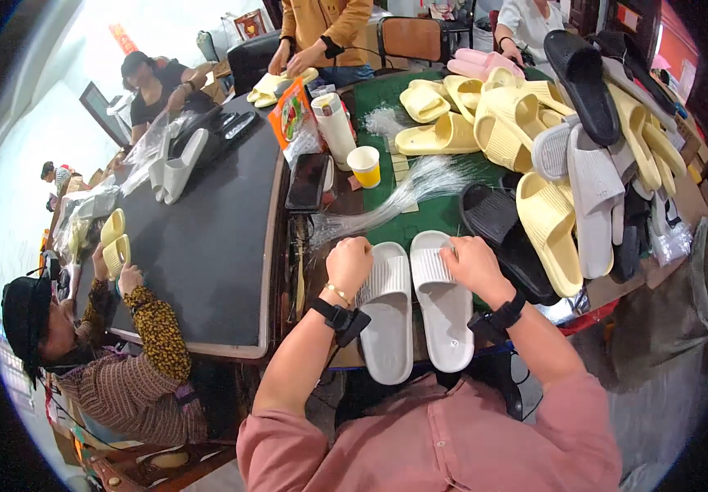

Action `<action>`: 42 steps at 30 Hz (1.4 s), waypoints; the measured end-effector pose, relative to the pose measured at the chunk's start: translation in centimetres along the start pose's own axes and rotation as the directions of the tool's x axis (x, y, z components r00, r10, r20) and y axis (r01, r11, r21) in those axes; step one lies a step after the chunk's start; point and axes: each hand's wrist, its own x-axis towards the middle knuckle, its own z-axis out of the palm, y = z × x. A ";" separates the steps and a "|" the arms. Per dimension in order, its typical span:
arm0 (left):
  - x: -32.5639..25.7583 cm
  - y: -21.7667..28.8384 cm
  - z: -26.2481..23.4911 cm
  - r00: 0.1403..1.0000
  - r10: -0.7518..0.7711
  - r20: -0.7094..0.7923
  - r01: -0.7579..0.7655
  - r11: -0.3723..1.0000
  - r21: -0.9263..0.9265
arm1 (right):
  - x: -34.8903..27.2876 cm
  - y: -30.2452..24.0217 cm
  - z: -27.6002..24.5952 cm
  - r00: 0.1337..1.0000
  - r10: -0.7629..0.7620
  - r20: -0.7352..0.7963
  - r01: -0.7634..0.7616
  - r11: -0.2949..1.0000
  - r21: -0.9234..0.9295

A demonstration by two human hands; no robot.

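Two pale grey slide sandals lie side by side in front of me on a green mat [427, 215], toes pointing away. My left hand [348, 264] is closed over the strap of the left sandal [386, 318]. On the strap of the right sandal [444, 310] rests my right hand [473, 264], fingers curled around it. Both wrists carry black bands. A bunch of clear thin plastic ties [395, 197] lies just beyond the sandals.
A heap of yellow, grey and black sandals [571, 139] fills the right side. A paper cup [365, 166], a white bottle [334, 123], a snack bag and a phone [308, 181] stand ahead. Other people handle sandals at the dark table [214, 238] on the left.
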 end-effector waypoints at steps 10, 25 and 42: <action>1.0 1.6 -0.2 0.999 -0.028 0.034 0.038 0.945 -0.324 | 1.8 -0.9 0.2 0.969 -0.116 -0.217 0.177 0.941 0.287; -0.6 4.6 0.6 0.960 -0.050 0.275 0.267 0.451 -0.851 | 2.3 -2.8 2.8 0.991 0.054 -0.125 0.032 0.799 0.601; -0.7 4.3 1.1 0.971 -0.033 0.236 0.215 0.546 -0.810 | 2.2 -3.0 2.9 0.972 -0.059 -0.228 0.152 0.895 0.418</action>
